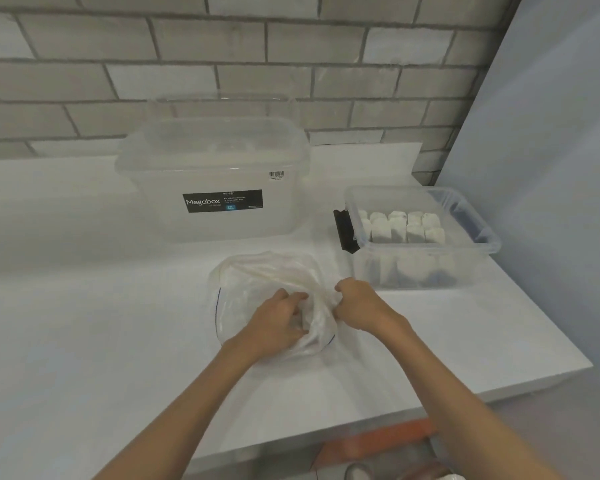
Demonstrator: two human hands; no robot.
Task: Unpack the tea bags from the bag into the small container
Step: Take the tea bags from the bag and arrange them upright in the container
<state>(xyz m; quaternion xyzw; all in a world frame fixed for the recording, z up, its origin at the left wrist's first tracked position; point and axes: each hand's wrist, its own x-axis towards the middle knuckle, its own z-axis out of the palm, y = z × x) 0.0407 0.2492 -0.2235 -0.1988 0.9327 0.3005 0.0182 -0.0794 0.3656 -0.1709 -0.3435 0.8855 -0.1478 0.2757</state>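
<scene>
**Both hands on the zip bag, tea bags lined up in the little tub**

The left hand (278, 318) has its fingers curled into the crumpled plastic of the clear bag (257, 275), gripping a bunch of it near the opening. The right hand (359, 304) is closed tight on the bag's right edge, so both are holding the same bag from opposite sides. The bag lies scrunched on the white table (84, 323), with a thin blue line showing along its seam. Honestly can't tell whether anything is inside it, the plastic is too wrinkled.

Just to the right, a bit further back, sits the small container (492, 242), clear, lid off, with a black latch (343, 232) on its left end. The tea bags (400, 226) stand upright inside it in neat rows, filling the left part.

Behind the bag is a big clear storage box (160, 188) with its lid on and a dark "Megabox" label. A grey brick wall (187, 74) runs along the back.
</scene>
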